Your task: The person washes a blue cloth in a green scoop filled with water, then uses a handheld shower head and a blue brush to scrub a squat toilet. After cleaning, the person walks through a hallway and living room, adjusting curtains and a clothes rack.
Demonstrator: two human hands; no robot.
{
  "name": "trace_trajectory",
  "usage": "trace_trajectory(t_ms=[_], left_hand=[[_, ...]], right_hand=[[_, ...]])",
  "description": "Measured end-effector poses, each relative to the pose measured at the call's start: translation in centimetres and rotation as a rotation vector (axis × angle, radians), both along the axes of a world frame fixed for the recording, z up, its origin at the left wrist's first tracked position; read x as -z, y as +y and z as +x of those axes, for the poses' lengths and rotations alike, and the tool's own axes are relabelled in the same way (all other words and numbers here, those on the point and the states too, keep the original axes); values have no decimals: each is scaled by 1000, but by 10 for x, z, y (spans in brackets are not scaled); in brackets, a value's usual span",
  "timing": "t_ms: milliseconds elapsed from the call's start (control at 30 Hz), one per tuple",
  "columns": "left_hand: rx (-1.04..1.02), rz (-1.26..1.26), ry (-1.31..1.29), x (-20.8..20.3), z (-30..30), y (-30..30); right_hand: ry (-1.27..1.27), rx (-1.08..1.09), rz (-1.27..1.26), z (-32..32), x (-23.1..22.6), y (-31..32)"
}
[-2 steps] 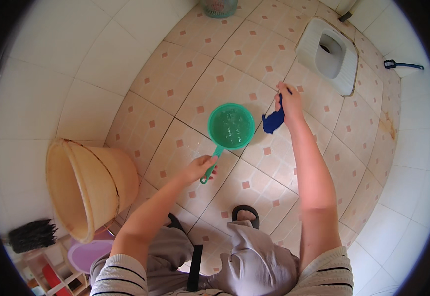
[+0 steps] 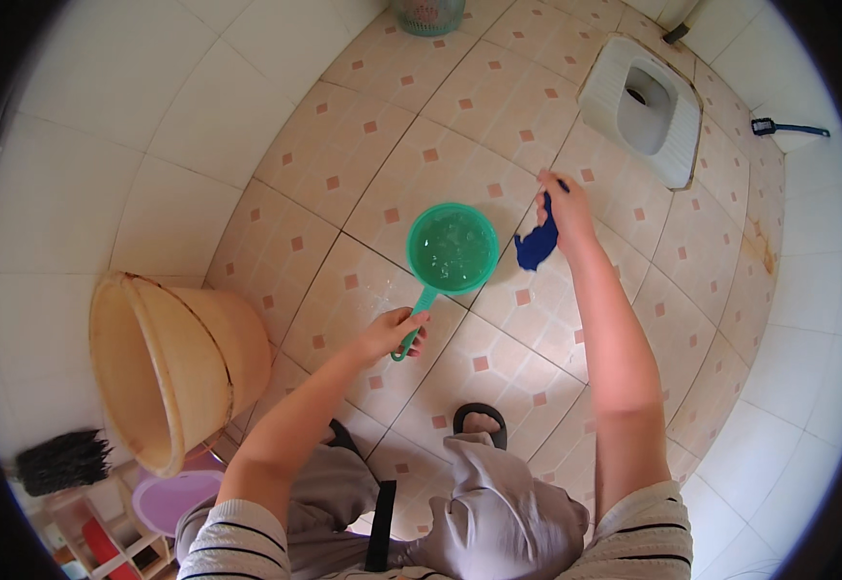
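Observation:
A round green water dipper [image 2: 424, 297] with water in its bowl is held out in front of me. My left hand [image 2: 394, 333] is closed around its handle, fingers wrapped underneath. To the right of the bowl, my right hand [image 2: 568, 211] grips a dark blue cloth [image 2: 536, 246], which hangs limp from the closed fingers toward the dipper. Cloth and dipper are a small gap apart. Both are above the tiled floor [image 2: 372, 184].
A squat toilet [image 2: 674, 145] is set in the floor at the far right, with a blue-handled brush [image 2: 790, 128] by the wall. On the left stand a large tan bucket [image 2: 210, 338], a black bristle brush [image 2: 63, 461] and a purple basin [image 2: 174, 500]. A green basket [image 2: 428, 17] is at the far wall.
My right hand has dipped slightly nearer, and the cloth's hanging end has swung and changed shape. The dipper is almost still; the water's ripples differ.

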State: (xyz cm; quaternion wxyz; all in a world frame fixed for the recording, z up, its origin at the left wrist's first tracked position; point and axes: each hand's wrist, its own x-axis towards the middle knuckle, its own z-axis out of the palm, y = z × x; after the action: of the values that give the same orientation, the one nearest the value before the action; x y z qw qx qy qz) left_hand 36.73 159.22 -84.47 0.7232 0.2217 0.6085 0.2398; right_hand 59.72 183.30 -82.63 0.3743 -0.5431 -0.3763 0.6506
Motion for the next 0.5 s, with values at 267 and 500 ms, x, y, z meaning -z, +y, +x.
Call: trace_trajectory(t_ms=[267,500], left_hand=[[-173,10,0,4,-9,-1],[-201,-66,228,-25,-87,19]], right_hand=[[-5,-165,-245,1,63,-94],[239,-226,-339,-32,61,-148]])
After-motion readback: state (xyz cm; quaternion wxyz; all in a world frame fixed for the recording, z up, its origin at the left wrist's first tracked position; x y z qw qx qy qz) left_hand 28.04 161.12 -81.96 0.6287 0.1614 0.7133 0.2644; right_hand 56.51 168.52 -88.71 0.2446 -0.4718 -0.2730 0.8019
